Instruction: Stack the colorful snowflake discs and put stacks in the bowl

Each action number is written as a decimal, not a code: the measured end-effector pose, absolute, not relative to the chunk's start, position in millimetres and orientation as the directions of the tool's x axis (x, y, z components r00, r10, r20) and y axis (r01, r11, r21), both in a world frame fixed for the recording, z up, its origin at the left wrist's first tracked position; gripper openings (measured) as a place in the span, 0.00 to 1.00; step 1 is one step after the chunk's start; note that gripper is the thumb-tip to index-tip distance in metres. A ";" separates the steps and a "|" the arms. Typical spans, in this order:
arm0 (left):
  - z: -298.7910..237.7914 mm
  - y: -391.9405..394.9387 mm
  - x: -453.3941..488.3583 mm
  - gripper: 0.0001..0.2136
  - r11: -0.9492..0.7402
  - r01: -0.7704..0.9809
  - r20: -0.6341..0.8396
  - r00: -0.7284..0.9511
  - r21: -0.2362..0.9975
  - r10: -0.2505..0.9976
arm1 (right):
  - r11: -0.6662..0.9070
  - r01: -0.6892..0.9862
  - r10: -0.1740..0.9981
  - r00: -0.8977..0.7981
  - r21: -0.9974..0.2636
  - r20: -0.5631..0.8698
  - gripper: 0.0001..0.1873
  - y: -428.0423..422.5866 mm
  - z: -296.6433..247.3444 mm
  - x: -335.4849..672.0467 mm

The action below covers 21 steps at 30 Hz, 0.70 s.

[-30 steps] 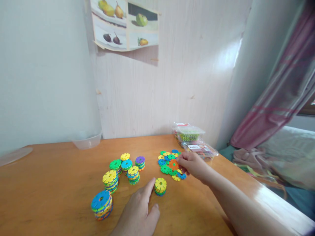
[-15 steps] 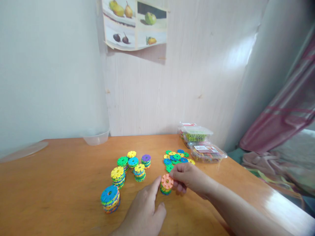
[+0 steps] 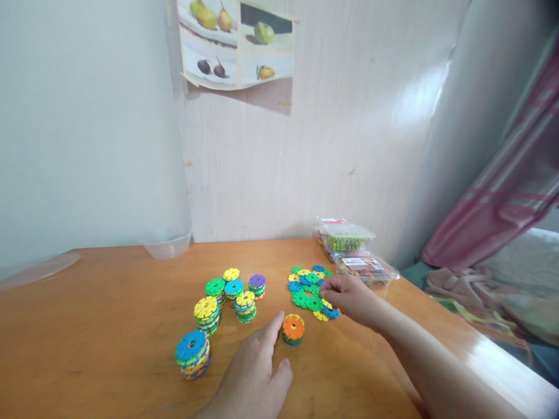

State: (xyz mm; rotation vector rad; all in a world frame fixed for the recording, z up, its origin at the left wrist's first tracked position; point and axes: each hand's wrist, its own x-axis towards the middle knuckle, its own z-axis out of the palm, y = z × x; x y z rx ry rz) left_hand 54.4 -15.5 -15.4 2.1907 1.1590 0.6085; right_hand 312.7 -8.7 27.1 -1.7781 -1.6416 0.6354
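Note:
Beside a short stack of notched plastic discs topped with an orange one (image 3: 293, 327) lies my left hand (image 3: 257, 369). Its index finger reaches the stack's left side and its thumb is spread apart, with nothing held. My right hand (image 3: 343, 294) is over the right edge of a loose pile of green, blue and yellow discs (image 3: 312, 278). Its thumb and fingers are pinched together; whether a disc is between them is hidden.
Several taller disc stacks stand to the left, among them a blue-topped one (image 3: 193, 346) and a purple-topped one (image 3: 257, 281). Clear fruit boxes (image 3: 365, 266) sit at the back right. A clear plastic bowl (image 3: 168, 247) and a translucent lid (image 3: 41, 270) are at the back left.
My right hand has left the short stack and moved up and right to the loose discs. The stack's top shows orange where a salmon-coloured disc was. My left hand stays beside it.

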 end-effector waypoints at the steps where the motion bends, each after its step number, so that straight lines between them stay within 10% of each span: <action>1: -14.3 -16.0 54.7 0.32 -0.452 0.581 0.122 0.517 0.677 0.847 | -0.006 0.701 0.998 0.051 -0.713 0.041 0.10 -11.2 28.1 310.7; 8: -14.8 -15.4 55.4 0.33 -0.464 0.586 0.121 0.529 0.664 0.840 | 0.135 0.765 0.980 -0.198 -0.630 -0.031 0.35 -31.8 31.3 275.3; 21: -16.6 -15.2 55.9 0.33 -0.447 0.574 0.130 0.508 0.686 0.851 | 0.148 0.740 0.981 -0.194 -0.656 0.002 0.25 -26.3 24.8 270.4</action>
